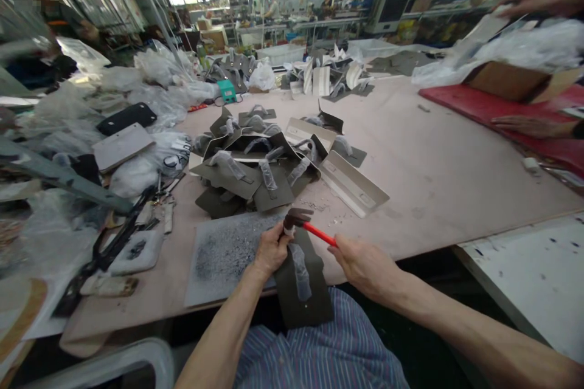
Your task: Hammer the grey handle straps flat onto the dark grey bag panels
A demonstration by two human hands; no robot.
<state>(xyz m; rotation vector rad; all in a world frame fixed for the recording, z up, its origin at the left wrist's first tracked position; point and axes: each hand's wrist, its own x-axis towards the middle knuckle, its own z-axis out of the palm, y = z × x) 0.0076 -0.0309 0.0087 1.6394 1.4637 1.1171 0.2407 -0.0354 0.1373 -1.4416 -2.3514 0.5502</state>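
Note:
My right hand [358, 264] is wrapped round the red handle of a hammer [319, 233], whose dark head is beside my left fingers. My left hand [272, 248] is closed at the upper edge of a dark grey-green panel [314, 292]; what its fingertips pinch is too small to make out. The panel has a plastic-wrapped strap and hangs over the table edge towards my lap. Under its upper part lies a worn, pitted grey board [228, 255]. A pile of similar panels [274, 188] with wrapped straps sits just beyond, and small metal bits [337, 219] are scattered nearby.
Plastic bags [64, 127], a metal bar [64, 173] and tools crowd the left. A teal box [227, 91] stands at the back. On the right, another person's hands are near a red board [460, 109] and an open cardboard box [511, 82]. A white surface [533, 261] adjoins the table.

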